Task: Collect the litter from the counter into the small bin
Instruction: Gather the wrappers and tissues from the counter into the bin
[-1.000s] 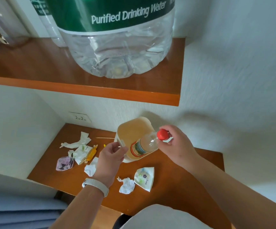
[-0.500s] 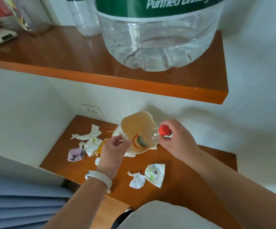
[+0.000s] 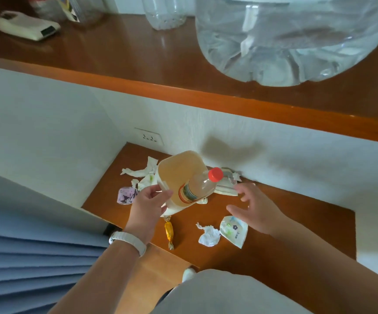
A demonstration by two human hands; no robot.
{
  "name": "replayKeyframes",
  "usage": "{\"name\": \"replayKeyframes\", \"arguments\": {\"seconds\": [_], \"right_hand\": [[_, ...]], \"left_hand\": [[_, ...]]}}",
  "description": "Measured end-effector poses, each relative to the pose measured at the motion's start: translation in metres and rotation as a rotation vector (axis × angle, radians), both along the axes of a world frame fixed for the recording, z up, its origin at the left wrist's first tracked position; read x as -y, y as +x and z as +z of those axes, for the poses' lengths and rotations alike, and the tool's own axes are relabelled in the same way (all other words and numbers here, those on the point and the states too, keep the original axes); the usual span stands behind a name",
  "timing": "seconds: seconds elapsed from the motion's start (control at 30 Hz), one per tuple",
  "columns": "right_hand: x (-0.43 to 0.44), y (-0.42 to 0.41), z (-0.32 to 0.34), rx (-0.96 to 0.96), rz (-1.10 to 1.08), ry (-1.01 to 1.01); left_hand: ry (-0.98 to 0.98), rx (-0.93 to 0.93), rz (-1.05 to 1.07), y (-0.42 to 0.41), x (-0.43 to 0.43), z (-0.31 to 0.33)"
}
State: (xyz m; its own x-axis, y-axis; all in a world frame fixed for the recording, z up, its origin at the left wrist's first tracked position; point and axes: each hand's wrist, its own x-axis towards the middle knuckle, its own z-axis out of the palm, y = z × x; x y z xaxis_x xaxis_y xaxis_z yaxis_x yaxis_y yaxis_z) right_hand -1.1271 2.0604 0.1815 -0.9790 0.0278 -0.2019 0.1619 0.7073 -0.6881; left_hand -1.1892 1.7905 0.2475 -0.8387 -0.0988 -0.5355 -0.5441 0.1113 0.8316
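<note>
**Holding a small bin tipped while litter waits on the worktop**

A person's left grip [image 3: 148, 203] curls round the near rim of the bin [image 3: 179, 168], which leans toward the camera above the back of the worktop [image 3: 296, 223]. Whether its base touches the wood cannot be told. A bottle [image 3: 200, 188] with a red cap [image 3: 215, 174] juts from the bin's mouth, neck slanting right. The right grip [image 3: 257, 210] hovers just right of the bottle, apart from it, fingers spread and holding nothing.

Litter lies all round the bin:
- A tissue [image 3: 142, 171] and a purple wrapper [image 3: 126, 195] lie to its left.
- A gold candy [image 3: 169, 231] lies just in front of it.
- A paper ball [image 3: 209, 235] and a packet [image 3: 234, 230] lie side by side under the right grip.
- A flat wrapper [image 3: 226, 189] lies by the wall, beyond the fingertips.

The step in hand looks like choosing the next piece. The paper ball and packet are nearest the free grip — one firm pinch might take both. The bottle fills much of the opening, so light scraps are best dropped beside it, low inside the rim, or they may slide back out. The left grip should hold the bin at its tilt so the bottle does not slip. The candy lies toward the front edge and is the piece a passing wrist could most easily knock off.
</note>
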Motion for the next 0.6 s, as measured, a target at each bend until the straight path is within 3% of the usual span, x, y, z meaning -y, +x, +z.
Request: {"name": "replayKeyframes", "arguments": {"seconds": [0.23, 0.6], "right_hand": [[0.011, 0.008, -0.075, 0.236, 0.160, 0.355], [0.018, 0.010, -0.105, 0.361, 0.146, 0.443]], "left_hand": [[-0.069, 0.030, 0.001, 0.006, 0.023, 0.000], [-0.066, 0.061, -0.037, 0.006, 0.031, -0.005]]}}
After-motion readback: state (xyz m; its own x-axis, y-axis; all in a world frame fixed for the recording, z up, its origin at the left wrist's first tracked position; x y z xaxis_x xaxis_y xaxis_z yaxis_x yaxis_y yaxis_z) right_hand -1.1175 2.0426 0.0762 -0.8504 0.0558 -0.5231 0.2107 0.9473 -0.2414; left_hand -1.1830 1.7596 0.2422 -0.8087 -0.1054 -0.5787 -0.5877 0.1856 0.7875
